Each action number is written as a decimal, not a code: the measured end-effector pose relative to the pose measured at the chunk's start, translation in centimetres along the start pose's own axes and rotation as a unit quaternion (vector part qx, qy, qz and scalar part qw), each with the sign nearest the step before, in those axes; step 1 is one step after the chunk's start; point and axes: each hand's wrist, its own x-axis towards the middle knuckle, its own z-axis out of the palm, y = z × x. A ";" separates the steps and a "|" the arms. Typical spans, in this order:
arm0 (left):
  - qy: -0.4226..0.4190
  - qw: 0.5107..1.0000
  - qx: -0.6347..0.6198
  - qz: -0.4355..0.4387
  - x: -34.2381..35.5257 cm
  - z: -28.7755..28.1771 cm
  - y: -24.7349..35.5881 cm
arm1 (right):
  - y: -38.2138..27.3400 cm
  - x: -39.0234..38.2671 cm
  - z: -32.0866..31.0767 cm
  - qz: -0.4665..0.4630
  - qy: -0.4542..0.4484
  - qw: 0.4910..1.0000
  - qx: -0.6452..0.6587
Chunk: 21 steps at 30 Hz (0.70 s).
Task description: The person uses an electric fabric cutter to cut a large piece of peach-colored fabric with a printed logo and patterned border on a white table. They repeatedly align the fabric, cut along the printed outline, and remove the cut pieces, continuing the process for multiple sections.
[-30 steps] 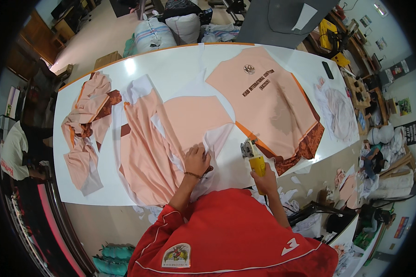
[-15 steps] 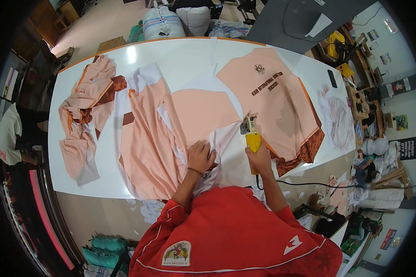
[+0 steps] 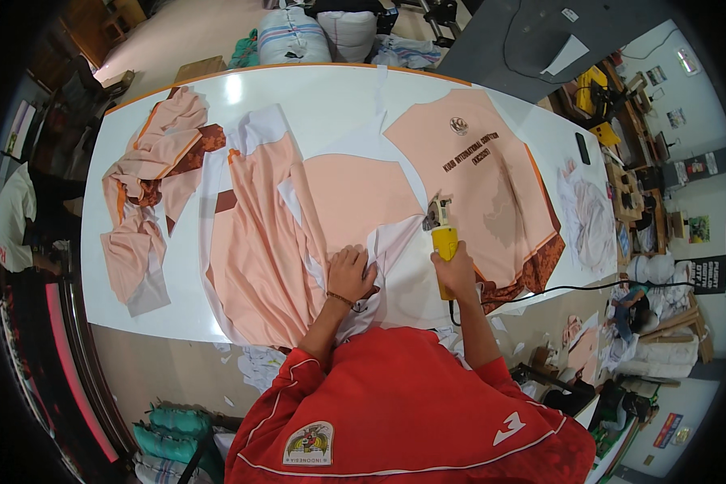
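My right hand (image 3: 456,272) grips the handle of a yellow electric fabric cutter (image 3: 444,243). The cutter's metal head is at the right tip of a flat peach fabric panel (image 3: 363,191) with white margins, beside a narrow strip of bare tabletop. My left hand (image 3: 350,274) lies on the panel's lower left part with its fingers stretched out, and a bracelet is on that wrist. Right of the cutter lies a peach shirt-shaped panel (image 3: 492,177) with dark print and an orange and brown patterned edge. Left of my left hand is a long folded peach cloth (image 3: 262,230).
On the white table (image 3: 187,298) a crumpled peach and brown cloth (image 3: 137,258) lies far left. White scraps (image 3: 586,214) and a black phone (image 3: 582,148) lie right. The cutter's black cable (image 3: 573,287) trails right. Sacks (image 3: 292,36) stand behind; a person (image 3: 16,218) is at left.
The whole view has shifted slightly. Both hands and the cutter keep nearly the same places on the cloth. The cable's right stretch now runs higher in the picture.
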 end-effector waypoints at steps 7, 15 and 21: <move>0.004 1.000 0.002 0.004 0.1 0.1 0.0 | -0.2 2.1 -1.2 -0.021 0.009 0.999 -0.036; 0.005 1.000 0.014 0.000 0.4 -0.5 0.5 | -0.3 6.2 -2.9 -0.050 -0.020 0.997 -0.059; 0.003 1.000 0.014 -0.003 0.7 -0.7 0.8 | -0.7 9.4 -4.3 -0.089 -0.038 0.991 -0.088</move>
